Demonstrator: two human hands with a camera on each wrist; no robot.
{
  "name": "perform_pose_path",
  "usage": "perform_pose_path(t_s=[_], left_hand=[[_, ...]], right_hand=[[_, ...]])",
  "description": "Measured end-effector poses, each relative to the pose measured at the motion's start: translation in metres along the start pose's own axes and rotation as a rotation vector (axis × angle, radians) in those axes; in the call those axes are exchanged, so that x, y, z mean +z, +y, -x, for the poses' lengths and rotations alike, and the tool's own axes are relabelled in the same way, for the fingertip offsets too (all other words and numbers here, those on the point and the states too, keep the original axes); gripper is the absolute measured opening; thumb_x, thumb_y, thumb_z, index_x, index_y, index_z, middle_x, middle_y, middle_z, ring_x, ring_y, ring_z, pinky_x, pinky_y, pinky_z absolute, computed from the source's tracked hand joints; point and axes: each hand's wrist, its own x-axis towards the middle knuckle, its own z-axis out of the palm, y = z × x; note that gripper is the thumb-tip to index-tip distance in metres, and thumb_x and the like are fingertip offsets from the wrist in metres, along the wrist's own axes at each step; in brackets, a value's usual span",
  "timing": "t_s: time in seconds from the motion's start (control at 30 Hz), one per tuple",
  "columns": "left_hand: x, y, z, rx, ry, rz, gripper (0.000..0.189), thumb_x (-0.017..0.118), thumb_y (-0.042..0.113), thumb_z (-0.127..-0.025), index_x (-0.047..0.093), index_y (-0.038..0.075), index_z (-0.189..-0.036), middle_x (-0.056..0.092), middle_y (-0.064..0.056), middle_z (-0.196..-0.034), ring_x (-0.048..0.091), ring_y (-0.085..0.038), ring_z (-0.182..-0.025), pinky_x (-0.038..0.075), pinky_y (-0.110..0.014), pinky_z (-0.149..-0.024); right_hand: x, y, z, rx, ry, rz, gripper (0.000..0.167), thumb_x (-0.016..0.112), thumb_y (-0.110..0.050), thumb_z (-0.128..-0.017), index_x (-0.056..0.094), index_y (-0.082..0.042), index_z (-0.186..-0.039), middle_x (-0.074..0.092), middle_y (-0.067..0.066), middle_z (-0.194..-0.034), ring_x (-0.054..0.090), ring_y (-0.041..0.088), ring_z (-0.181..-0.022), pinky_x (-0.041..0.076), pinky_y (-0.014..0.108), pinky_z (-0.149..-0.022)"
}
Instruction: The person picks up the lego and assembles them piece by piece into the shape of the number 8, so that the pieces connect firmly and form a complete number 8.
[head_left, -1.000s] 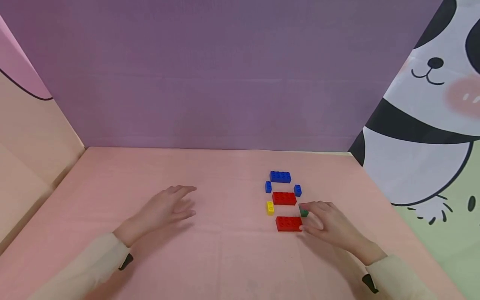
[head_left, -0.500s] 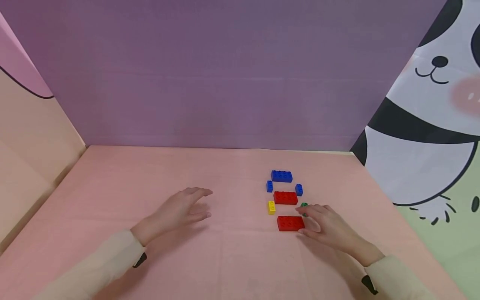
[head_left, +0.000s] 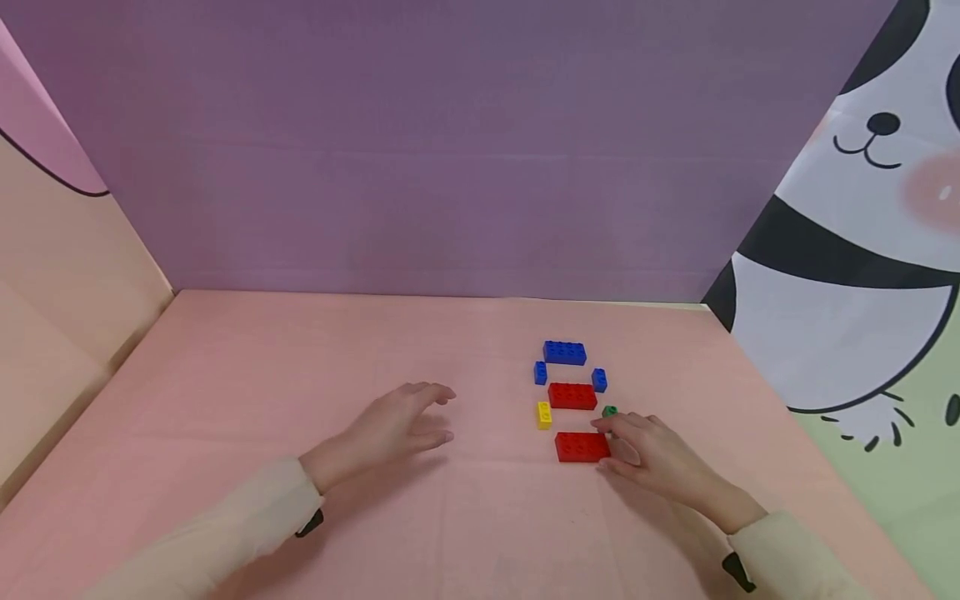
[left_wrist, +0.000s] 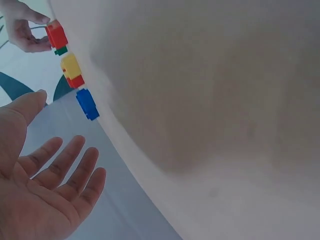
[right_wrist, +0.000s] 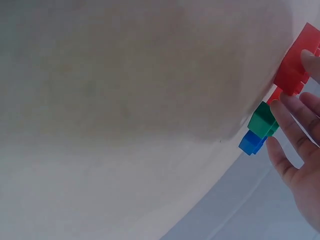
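Note:
In the head view my left hand [head_left: 384,431] hovers over the table left of the bricks, palm turned inward and fingers loosely spread. The left wrist view shows the same open palm [left_wrist: 47,192], holding nothing. My right hand [head_left: 667,468] is at the right end of the nearest red brick [head_left: 581,447], thumb on its near side and index finger on its far side. The right wrist view has the thumb [right_wrist: 312,65] against this brick. Just behind, a small green brick [head_left: 610,411] is partly covered by the fingers. Opposite it lies a small yellow brick [head_left: 543,415].
Another red brick [head_left: 572,396] lies behind the green and yellow ones. Two small blue bricks [head_left: 540,372] and a long blue brick [head_left: 565,352] are farther back. The pink table [head_left: 300,350] meets a purple wall [head_left: 450,150]; a panda-printed panel [head_left: 840,333] borders the right.
My left hand has moved right, toward the bricks. My right hand stays at the near red brick, its index finger drawn slightly back off the green brick. The bricks keep their layout.

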Motion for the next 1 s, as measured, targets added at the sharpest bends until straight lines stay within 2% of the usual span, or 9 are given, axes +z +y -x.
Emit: perform_pose_path(t_s=[0.17, 0.43, 0.73, 1.0], left_hand=[[0.007, 0.005, -0.004, -0.019, -0.022, 0.013, 0.049, 0.066, 0.036, -0.082, 0.052, 0.015, -0.124, 0.061, -0.002, -0.115, 0.055, -0.018, -0.109, 0.045, -0.037, -0.09], [0.012, 0.013, -0.01, -0.014, -0.042, 0.011, 0.049, 0.064, 0.039, -0.083, 0.051, 0.016, -0.124, 0.06, 0.0, -0.116, 0.056, -0.016, -0.107, 0.046, -0.036, -0.088], [0.014, 0.022, -0.017, -0.036, -0.092, 0.006, 0.05, 0.064, 0.039, -0.083, 0.05, 0.016, -0.126, 0.06, -0.001, -0.116, 0.055, -0.016, -0.108, 0.046, -0.036, -0.089], [0.022, 0.032, -0.033, -0.058, -0.138, 0.002, 0.052, 0.065, 0.039, -0.083, 0.048, 0.018, -0.127, 0.059, 0.0, -0.119, 0.055, -0.016, -0.109, 0.047, -0.034, -0.091]], right_hand=[[0.001, 0.001, -0.001, 0.018, -0.034, -0.021, 0.048, 0.076, -0.02, -0.073, 0.057, -0.01, -0.116, 0.064, 0.005, -0.108, 0.059, 0.022, -0.098, 0.048, 0.047, -0.086], [0.003, 0.004, -0.002, -0.007, -0.037, -0.075, 0.045, 0.076, -0.016, -0.073, 0.058, -0.01, -0.114, 0.065, 0.003, -0.101, 0.061, 0.017, -0.092, 0.053, 0.031, -0.077], [0.0, 0.004, -0.004, 0.029, -0.062, -0.159, 0.041, 0.074, -0.015, -0.075, 0.059, -0.011, -0.113, 0.063, 0.004, -0.103, 0.059, 0.022, -0.096, 0.053, 0.032, -0.078], [0.001, 0.008, -0.004, 0.038, -0.068, -0.244, 0.041, 0.074, -0.014, -0.075, 0.059, -0.008, -0.113, 0.063, 0.007, -0.106, 0.059, 0.024, -0.098, 0.053, 0.033, -0.077]])
